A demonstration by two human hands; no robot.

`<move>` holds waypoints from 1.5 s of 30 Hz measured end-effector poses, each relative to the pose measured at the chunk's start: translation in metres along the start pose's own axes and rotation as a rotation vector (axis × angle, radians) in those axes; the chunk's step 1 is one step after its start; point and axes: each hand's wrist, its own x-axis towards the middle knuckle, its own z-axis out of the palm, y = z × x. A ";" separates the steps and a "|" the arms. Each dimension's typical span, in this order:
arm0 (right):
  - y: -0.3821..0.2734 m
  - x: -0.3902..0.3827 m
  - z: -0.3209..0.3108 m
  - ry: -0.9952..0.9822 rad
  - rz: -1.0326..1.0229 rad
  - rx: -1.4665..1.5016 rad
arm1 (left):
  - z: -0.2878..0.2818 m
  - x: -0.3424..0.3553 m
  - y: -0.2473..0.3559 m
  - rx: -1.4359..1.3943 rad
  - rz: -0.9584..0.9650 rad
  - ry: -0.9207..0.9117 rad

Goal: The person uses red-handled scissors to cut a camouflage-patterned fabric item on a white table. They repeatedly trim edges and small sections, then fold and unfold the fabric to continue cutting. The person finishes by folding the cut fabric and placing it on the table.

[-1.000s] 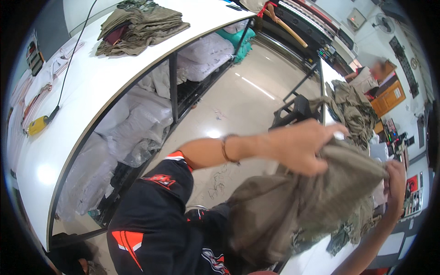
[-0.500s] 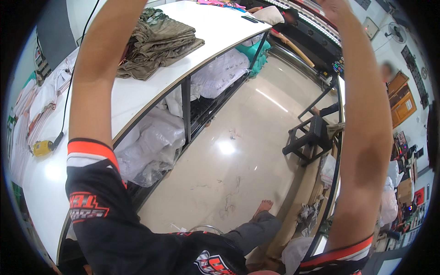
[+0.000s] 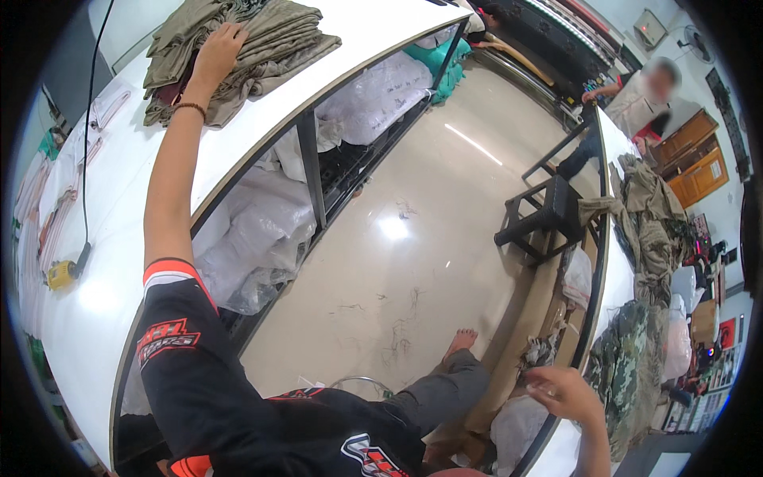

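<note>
My left hand (image 3: 218, 54) lies on a stack of folded olive-brown garments (image 3: 278, 48) on the white table at the left. Its fingers are extended over the cloth, and a bracelet circles the wrist. My right hand (image 3: 566, 395) is loosely curved with its fingers apart and nothing visible in it. It hovers by the edge of the right-hand table, near a camouflage-patterned cloth (image 3: 624, 358). More olive cloth (image 3: 652, 211) lies heaped farther along that table.
A black stool (image 3: 548, 215) stands by the right table. Clear plastic bags (image 3: 270, 230) fill the shelf under the left table (image 3: 119, 215), which bears a yellow corded tool (image 3: 62, 274). A person (image 3: 644, 99) stands behind the right table; another bends near a long machine (image 3: 548, 40).
Both arms have come down from a raised position. My left hand has come into view on the garment stack, and my right hand has dropped to the lower right.
</note>
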 end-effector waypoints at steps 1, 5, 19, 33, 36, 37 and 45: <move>0.014 -0.026 0.004 0.127 0.138 0.096 | -0.004 0.003 -0.006 -0.001 -0.012 -0.058; 0.036 -0.110 0.024 0.431 0.377 0.246 | -0.034 0.022 -0.008 0.070 -0.148 -0.252; 0.027 -0.282 0.137 0.683 0.605 0.247 | -0.214 -0.033 0.319 -1.331 0.484 -0.364; 0.016 -0.415 0.286 1.194 0.997 0.294 | -0.551 -0.078 0.641 -2.176 0.835 -0.149; 0.008 -0.438 0.318 1.249 1.139 0.396 | -0.569 -0.051 0.685 -2.121 0.657 -0.213; 0.006 -0.444 0.326 1.261 1.147 0.396 | -0.564 -0.038 0.699 -2.132 0.608 -0.251; 0.031 -0.460 0.310 1.318 1.118 0.371 | -0.510 0.039 0.787 -1.917 0.165 -0.493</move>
